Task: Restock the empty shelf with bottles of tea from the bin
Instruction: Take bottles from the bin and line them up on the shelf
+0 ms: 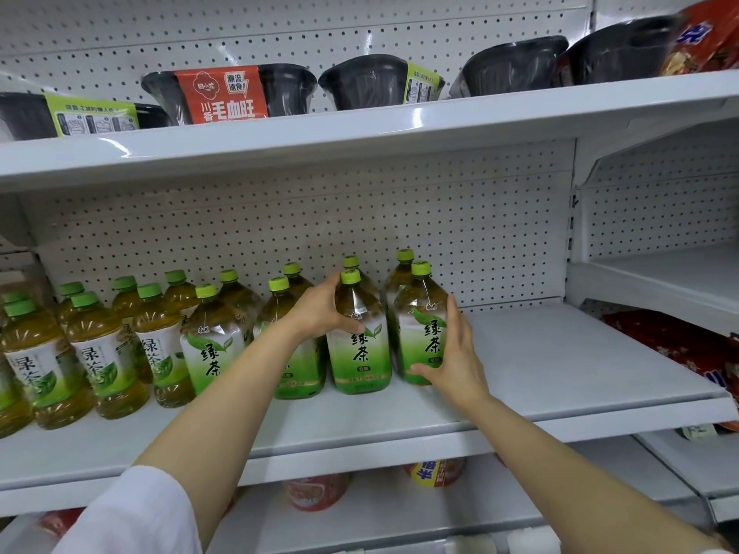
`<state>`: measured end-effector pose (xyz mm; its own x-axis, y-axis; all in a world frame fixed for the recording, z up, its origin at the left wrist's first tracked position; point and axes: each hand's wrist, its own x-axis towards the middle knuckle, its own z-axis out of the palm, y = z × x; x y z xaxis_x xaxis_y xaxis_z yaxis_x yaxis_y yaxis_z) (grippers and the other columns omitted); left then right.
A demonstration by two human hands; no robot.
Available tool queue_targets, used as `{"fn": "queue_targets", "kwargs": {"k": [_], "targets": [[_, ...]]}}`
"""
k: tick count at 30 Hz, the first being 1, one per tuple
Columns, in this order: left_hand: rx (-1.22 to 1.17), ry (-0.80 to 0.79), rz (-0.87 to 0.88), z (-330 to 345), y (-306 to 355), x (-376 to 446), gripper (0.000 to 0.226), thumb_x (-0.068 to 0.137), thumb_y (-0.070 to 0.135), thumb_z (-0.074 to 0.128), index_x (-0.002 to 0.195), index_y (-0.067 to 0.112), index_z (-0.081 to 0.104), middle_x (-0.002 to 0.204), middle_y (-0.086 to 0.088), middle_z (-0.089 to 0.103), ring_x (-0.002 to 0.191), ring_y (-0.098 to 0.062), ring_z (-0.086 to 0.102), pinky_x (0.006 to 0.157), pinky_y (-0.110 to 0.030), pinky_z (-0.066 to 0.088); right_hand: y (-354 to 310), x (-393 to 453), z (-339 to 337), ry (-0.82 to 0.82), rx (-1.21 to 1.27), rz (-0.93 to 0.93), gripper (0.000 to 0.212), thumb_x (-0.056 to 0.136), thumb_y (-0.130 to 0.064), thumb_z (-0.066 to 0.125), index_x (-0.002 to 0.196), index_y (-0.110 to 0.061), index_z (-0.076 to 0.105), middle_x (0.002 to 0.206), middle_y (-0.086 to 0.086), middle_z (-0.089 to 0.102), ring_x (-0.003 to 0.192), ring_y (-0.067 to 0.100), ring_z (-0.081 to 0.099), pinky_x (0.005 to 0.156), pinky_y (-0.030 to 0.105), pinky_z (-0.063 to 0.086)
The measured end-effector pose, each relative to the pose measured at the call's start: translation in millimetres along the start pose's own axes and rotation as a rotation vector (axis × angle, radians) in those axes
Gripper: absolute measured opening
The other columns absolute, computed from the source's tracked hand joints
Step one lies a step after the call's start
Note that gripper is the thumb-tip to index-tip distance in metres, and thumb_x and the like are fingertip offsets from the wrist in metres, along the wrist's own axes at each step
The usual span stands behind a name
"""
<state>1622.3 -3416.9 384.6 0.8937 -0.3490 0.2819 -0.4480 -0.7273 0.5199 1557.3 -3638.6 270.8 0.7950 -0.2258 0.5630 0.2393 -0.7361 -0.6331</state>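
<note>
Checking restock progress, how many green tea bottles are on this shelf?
15 bottles: seven in front, eight behind, on the shelf's left half; left hand and right hand hold the rightmost two. More may hide off-frame left.

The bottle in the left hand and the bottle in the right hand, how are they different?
The left hand grips its bottle high, near the shoulder; the right hand holds its bottle along the side and low. The right one ends the row beside bare shelf. Both are green tea with green caps.
</note>
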Motion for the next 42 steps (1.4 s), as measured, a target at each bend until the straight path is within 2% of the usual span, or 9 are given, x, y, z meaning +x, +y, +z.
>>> {"fn": "queue_targets", "kwargs": {"k": [3,6,9,13,19,26,34,38,42], "targets": [[0.091,0.026,-0.018,2,4,-8,0.106,0.065,0.036,0.089,0.150,0.011,0.031,0.147,-0.010,0.045,0.135,-0.027,0.042,0.109,-0.035,0.038,-4,0,-5,0.001,-0.058,0.009,0.130,0.067,-0.029,0.086,0.150,-0.034,-0.014,0.158,0.010,0.017,0.142,0.030,0.029,0.108,0.047,0.039],[0.195,0.068,0.003,2,6,-15,0.103,0.066,0.044,0.086,0.147,0.009,0.034,0.145,-0.013,0.048,0.132,-0.029,0.046,0.106,-0.040,0.042,-13,1,-13,0.036,-0.128,0.005,0.120,0.072,-0.031,0.083,0.153,-0.021,-0.005,0.158,0.013,0.018,0.144,0.031,0.023,0.116,0.044,0.028],[0.292,0.134,0.038,0,8,-26,0.104,0.071,0.050,0.080,0.151,0.011,0.028,0.152,-0.011,0.038,0.137,-0.029,0.039,0.110,-0.041,0.038,-26,1,-24,0.082,-0.194,-0.025,0.106,0.077,-0.033,0.077,0.153,-0.013,0.006,0.158,0.012,0.021,0.144,0.029,0.022,0.118,0.041,0.024],[0.381,0.285,0.131,-4,6,-48,0.096,0.077,0.056,0.072,0.150,0.012,0.029,0.155,-0.010,0.033,0.142,-0.027,0.031,0.115,-0.041,0.032,-45,-4,-44,0.134,-0.237,-0.075,0.087,0.083,-0.038,0.070,0.150,-0.012,0.021,0.153,0.010,0.030,0.140,0.027,0.030,0.115,0.041,0.030],[0.433,0.404,0.238,-3,5,-89,0.083,0.081,0.049,0.070,0.147,0.015,0.033,0.147,-0.008,0.042,0.132,-0.026,0.043,0.107,-0.041,0.040,-66,-23,-68,0.128,-0.341,-0.111,0.072,0.085,-0.045,0.063,0.144,-0.018,0.032,0.140,0.005,0.044,0.127,0.024,0.043,0.102,0.038,0.040],[0.522,0.334,0.284,3,4,-148,0.077,0.081,0.037,0.071,0.144,0.010,0.037,0.143,-0.010,0.045,0.130,-0.029,0.044,0.109,-0.042,0.037,-79,-63,-90,0.042,-0.422,-0.114,0.065,0.086,-0.043,0.061,0.140,-0.016,0.037,0.135,0.006,0.048,0.124,0.026,0.045,0.097,0.040,0.041],[0.590,0.272,0.216,16,32,-234,0.072,0.084,0.032,0.068,0.144,0.007,0.036,0.139,-0.018,0.045,0.125,-0.037,0.045,0.103,-0.046,0.038,-83,-116,-132,-0.047,-0.413,-0.157,0.065,0.087,-0.040,0.062,0.141,-0.015,0.037,0.137,0.011,0.046,0.124,0.032,0.044,0.099,0.043,0.039],[0.590,0.227,0.181,47,51,-275,0.073,0.082,0.027,0.070,0.142,0.003,0.038,0.134,-0.023,0.048,0.119,-0.041,0.048,0.100,-0.048,0.040,-66,-153,-149,-0.102,-0.409,-0.172,0.067,0.086,-0.039,0.060,0.143,-0.015,0.034,0.140,0.013,0.044,0.127,0.035,0.042,0.099,0.044,0.039],[0.536,0.136,0.141,103,56,-320,0.070,0.079,0.024,0.070,0.140,0.004,0.042,0.134,-0.020,0.050,0.115,-0.041,0.051,0.096,-0.046,0.042,-37,-202,-152,-0.178,-0.386,-0.226,0.067,0.087,-0.036,0.061,0.143,-0.011,0.035,0.139,0.014,0.045,0.126,0.034,0.042,0.101,0.042,0.036]]}}
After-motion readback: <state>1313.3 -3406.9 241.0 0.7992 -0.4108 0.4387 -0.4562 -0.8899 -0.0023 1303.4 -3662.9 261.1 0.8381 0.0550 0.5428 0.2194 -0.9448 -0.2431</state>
